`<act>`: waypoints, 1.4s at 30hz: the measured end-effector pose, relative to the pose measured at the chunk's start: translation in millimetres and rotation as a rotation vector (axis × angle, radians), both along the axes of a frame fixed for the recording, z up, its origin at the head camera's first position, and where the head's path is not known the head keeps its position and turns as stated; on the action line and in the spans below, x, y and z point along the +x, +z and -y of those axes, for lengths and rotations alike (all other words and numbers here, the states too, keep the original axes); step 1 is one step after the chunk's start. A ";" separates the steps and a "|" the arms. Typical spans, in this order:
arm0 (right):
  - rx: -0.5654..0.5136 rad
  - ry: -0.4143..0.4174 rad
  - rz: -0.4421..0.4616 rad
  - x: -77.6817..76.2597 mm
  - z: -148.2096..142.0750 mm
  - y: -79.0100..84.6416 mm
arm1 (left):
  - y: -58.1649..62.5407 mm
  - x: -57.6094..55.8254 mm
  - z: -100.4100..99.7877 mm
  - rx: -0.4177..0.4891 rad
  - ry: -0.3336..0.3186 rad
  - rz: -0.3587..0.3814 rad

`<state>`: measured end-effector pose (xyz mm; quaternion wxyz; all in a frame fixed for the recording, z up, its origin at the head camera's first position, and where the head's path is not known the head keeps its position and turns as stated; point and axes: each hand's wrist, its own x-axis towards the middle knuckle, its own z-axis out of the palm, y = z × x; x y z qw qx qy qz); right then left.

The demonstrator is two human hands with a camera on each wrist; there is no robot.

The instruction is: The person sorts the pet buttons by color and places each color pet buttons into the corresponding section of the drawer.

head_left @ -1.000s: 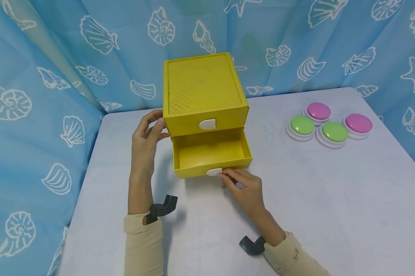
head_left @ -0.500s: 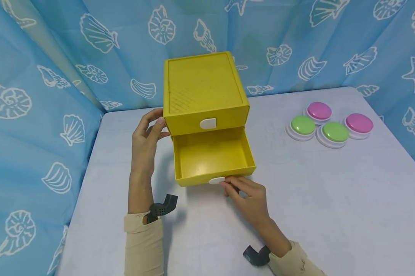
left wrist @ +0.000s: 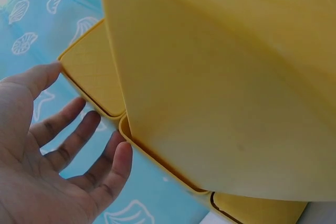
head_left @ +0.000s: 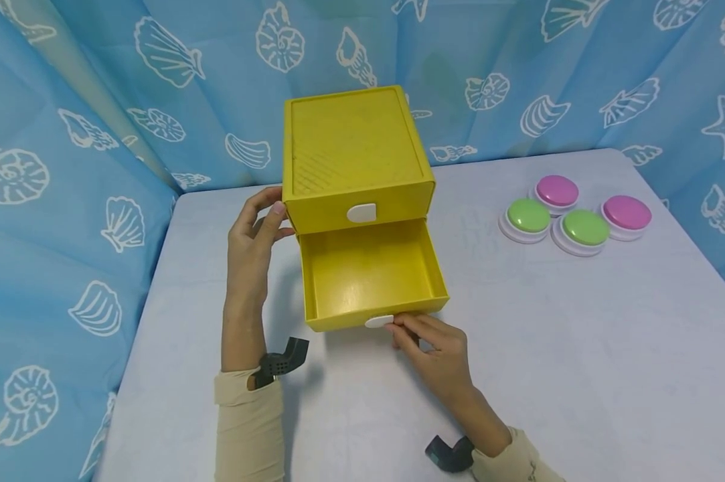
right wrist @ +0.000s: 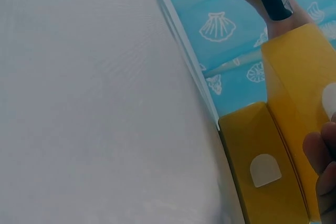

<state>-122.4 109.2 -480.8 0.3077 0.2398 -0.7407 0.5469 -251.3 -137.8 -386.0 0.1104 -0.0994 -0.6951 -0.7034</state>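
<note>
A yellow drawer cabinet [head_left: 356,144] stands at the back of the table. One drawer [head_left: 371,268], under the top one, is pulled out toward me, and its inside looks bare. My right hand [head_left: 437,351] pinches the white handle [head_left: 378,321] on this drawer's front. At the cabinet's left side my left hand [head_left: 250,244] rests its thumb near the front corner, its fingers loosely spread in the left wrist view. Below the pulled-out drawer, the right wrist view shows a closed lower drawer [right wrist: 265,198] with its own white handle [right wrist: 265,170].
Several round push buttons sit at the table's back right, among them a green button [head_left: 529,217] and a pink button [head_left: 627,214]. A blue shell-patterned curtain [head_left: 229,87] hangs behind and at the sides of the white-covered table [head_left: 549,348].
The drawer has slid further out toward me, with my right hand moving along on its handle. It moves less in the last half second. My left hand stays at the cabinet's side.
</note>
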 end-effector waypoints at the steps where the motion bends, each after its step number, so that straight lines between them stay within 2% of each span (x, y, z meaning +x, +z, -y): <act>1: 0.004 0.000 0.001 -0.1 -0.3 0.4 | 0.4 -0.3 -0.1 0.000 0.002 0.001; 3: 0.009 0.040 0.019 -0.5 -4.1 1.3 | 1.4 -0.9 -0.6 0.002 0.006 0.004; 5: -0.019 0.149 0.089 -1.7 -16.1 2.7 | 2.3 -1.3 -1.5 0.002 0.007 0.012; 8: -0.118 0.296 0.236 -6.0 -48.7 6.1 | 4.1 -0.7 -2.2 -0.009 0.014 0.021; 10: -0.207 0.309 0.316 -11.7 -75.5 7.5 | 5.4 -0.1 -1.1 -0.021 0.023 0.024; 11: -0.232 0.264 0.345 -14.9 -88.8 7.6 | 6.0 0.4 -0.4 -0.025 0.029 0.025; 12: -0.228 0.179 0.378 -18.6 -101.1 7.7 | 6.5 0.5 0.2 -0.027 0.034 0.023; 14: -0.193 -0.032 0.428 -27.7 -123.9 4.9 | 7.2 0.1 0.7 -0.032 0.041 0.022; 18: -0.020 -0.487 0.519 -51.2 -162.0 -4.8 | 6.2 -1.0 -0.1 -0.027 0.034 0.024; 21: 0.065 -0.659 0.519 -69.5 -182.7 -11.1 | 3.3 0.1 0.7 -0.028 0.033 0.032; 24: 0.158 -0.719 0.538 -82.4 -197.6 -14.9 | -1.1 2.7 0.9 -0.032 0.029 0.047; 30: 0.378 -0.721 0.629 -95.6 -211.0 -18.0 | -7.1 7.0 1.3 -0.025 0.022 0.055; 34: 0.418 -0.706 0.664 -104.5 -212.3 -15.1 | -5.9 6.5 1.2 -0.028 0.026 0.040; 42: 0.437 -0.750 0.674 -117.9 -214.4 -8.9 | -0.7 3.1 -1.7 -0.018 0.027 0.027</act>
